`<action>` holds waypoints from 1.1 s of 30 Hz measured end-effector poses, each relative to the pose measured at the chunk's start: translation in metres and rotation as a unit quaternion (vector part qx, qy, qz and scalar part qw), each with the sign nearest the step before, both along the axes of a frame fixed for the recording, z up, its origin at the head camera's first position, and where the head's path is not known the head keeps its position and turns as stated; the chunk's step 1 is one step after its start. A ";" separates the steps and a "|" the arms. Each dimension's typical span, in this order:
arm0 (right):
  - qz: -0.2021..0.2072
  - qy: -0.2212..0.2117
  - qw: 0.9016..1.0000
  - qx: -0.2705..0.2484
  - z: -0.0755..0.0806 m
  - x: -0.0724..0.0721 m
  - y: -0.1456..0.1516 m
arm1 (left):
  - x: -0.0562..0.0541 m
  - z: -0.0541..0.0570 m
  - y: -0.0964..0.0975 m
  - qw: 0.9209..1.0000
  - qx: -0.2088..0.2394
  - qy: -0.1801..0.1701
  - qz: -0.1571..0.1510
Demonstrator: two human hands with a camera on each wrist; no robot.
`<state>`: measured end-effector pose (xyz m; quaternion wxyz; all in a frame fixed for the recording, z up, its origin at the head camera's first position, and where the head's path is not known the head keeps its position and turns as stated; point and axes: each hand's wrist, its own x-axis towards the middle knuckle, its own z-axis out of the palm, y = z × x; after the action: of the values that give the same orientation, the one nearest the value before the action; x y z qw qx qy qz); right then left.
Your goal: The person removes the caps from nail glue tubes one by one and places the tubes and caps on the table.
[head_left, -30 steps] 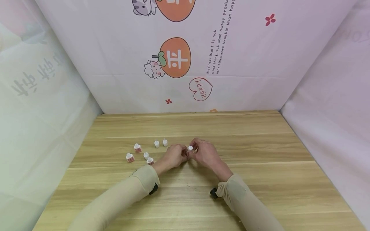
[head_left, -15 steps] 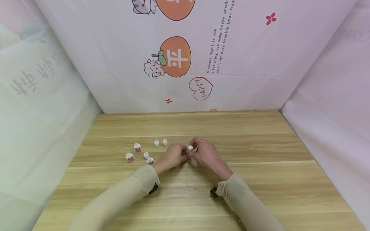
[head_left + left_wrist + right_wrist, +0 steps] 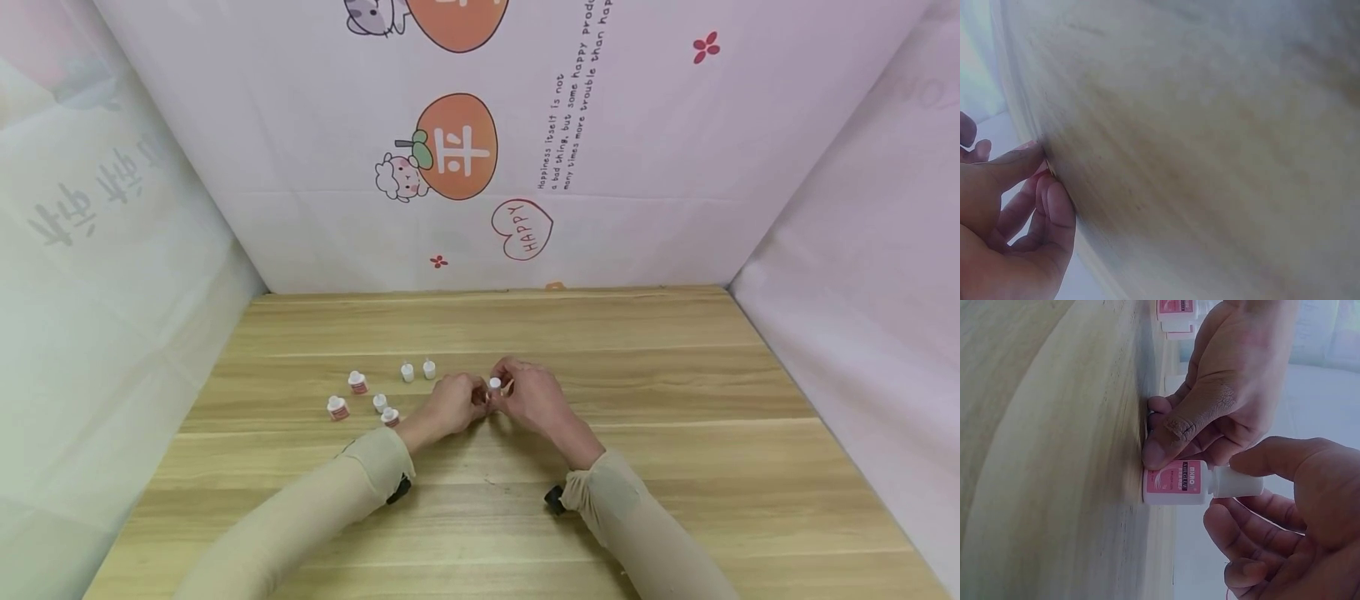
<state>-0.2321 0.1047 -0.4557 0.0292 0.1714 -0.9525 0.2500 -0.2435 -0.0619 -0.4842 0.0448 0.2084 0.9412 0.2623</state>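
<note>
A small white glue bottle (image 3: 1175,481) with a pink label stands on the table between both hands. My left hand (image 3: 452,404) grips its body low down, the thumb lying against the label in the right wrist view. My right hand (image 3: 536,402) pinches the bottle's white cap (image 3: 1239,482), which sits on the neck, between thumb and fingers. From the head view, mostly the white top shows, as fingers hide the body. In the left wrist view, the fingers (image 3: 1057,209) are seen at the table surface and the bottle is hidden.
Left of my hands stand more pink-labelled bottles (image 3: 337,408), one close to my left wrist. Three small white caps (image 3: 407,372) with thin upright tips stand among and behind them. White printed fabric (image 3: 637,167) walls the wooden table (image 3: 675,467) at the back and sides.
</note>
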 end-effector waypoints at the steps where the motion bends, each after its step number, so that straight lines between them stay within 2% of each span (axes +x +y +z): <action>1: 0.000 -0.001 1.000 0.000 0.000 0.000 0.000 | 0.000 0.000 0.000 1.000 0.000 0.002 0.001; 9: -0.008 -0.008 1.000 -0.009 0.000 0.000 0.001 | 0.001 0.002 0.000 1.000 0.003 0.010 0.000; 15: 0.004 0.003 1.000 -0.005 0.000 0.001 0.001 | 0.000 0.002 0.000 1.000 0.003 0.005 -0.004; 23: -0.003 -0.013 1.000 -0.008 -0.001 0.000 0.001 | -0.001 0.000 0.000 1.000 0.003 0.005 0.003; 33: 0.000 -0.001 1.000 -0.007 -0.003 -0.001 0.002 | -0.001 -0.001 0.000 1.000 0.004 0.007 -0.003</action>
<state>-0.2332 0.1065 -0.4582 0.0297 0.1707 -0.9508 0.2566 -0.2443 -0.0622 -0.4852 0.0385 0.2129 0.9398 0.2646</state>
